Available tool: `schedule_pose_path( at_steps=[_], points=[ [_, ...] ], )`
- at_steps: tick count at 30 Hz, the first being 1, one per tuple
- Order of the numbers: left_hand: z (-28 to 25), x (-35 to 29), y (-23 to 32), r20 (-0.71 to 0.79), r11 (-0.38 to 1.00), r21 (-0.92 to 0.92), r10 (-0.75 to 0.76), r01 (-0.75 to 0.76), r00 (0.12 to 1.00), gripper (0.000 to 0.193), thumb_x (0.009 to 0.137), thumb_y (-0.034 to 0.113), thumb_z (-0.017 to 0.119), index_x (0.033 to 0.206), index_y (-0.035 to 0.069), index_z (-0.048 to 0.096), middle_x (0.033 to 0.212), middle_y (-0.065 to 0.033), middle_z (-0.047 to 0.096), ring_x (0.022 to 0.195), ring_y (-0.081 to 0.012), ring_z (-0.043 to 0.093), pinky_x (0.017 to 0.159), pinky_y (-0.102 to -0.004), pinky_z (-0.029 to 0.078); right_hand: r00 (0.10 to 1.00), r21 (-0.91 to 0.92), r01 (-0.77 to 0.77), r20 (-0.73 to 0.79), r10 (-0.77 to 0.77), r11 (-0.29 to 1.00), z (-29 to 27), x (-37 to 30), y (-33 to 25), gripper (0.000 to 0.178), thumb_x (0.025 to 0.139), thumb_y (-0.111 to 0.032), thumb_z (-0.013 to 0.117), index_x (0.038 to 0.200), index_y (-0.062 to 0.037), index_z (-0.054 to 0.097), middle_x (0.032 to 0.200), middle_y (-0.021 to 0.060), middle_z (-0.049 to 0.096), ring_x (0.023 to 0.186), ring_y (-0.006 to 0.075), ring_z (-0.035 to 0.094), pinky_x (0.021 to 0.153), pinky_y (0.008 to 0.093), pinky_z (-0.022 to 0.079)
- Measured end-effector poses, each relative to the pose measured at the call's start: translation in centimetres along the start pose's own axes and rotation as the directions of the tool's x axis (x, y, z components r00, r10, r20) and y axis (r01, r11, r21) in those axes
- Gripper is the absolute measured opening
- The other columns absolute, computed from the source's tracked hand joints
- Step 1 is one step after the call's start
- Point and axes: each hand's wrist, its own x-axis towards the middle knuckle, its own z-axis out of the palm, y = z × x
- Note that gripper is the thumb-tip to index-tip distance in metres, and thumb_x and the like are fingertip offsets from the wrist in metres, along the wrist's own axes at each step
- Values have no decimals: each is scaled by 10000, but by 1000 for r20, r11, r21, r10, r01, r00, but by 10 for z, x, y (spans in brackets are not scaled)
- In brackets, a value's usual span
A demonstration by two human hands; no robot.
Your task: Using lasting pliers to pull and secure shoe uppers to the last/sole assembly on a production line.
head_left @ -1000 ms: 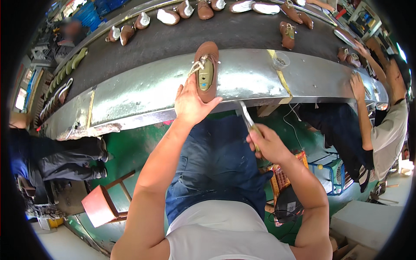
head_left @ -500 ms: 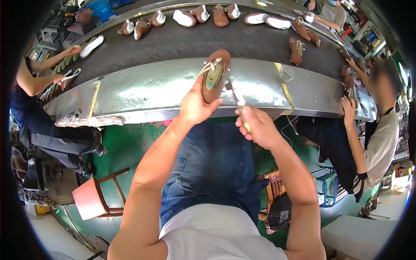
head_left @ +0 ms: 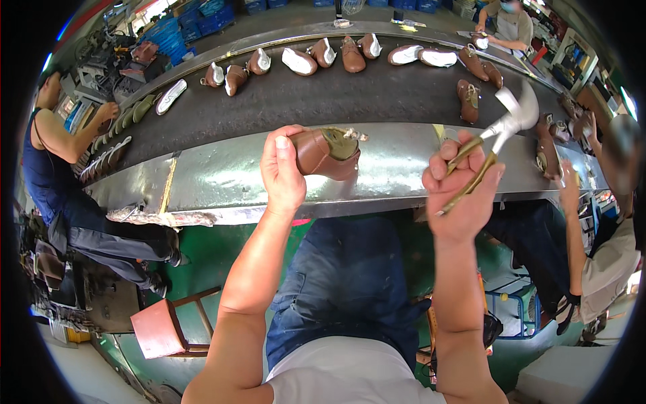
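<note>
Fingers (head_left: 288,138) of the left hand (head_left: 282,172) wrap tight round a brown shoe (head_left: 326,152), held up just above the metal surface (head_left: 242,175). Right hand (head_left: 461,185) is closed on pincers (head_left: 494,138), raised well apart from the shoe.

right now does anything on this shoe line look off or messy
Mostly orderly. One oddity: a crumpled rag or scrap bundle lies on the metal ledge's front edge, left of the left hand, which holds a brown shoe. The right hand grips a pincer tool.

Brown shoe (head_left: 326,153) and pincers (head_left: 494,135) in raised hands
</note>
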Motion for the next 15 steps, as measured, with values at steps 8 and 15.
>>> schedule_pose_path(
  at_steps=[8,15],
  points=[
    [-52,-15,11,124,957,287,-84,46,989,393,908,320,686,1133,7,609,1048,-92,666,964,-171,624,869,-312,500,700,-270,-683,25,714,679,-9,-8,33,669,1010,-610,286,1167,-8,530,866,88,520,668,161,467,518,254,342],
    [-90,3,16,189,761,347,-629,548,754,519,831,221,776,1205,-88,594,1045,-151,684,934,-201,662,832,-319,535,1000,-959,-13,-5,-28,-283,-166,62,-53,477,1009,-407,477,1197,27,542,1091,278,632,1052,444,605,909,472,459]
  ],
)
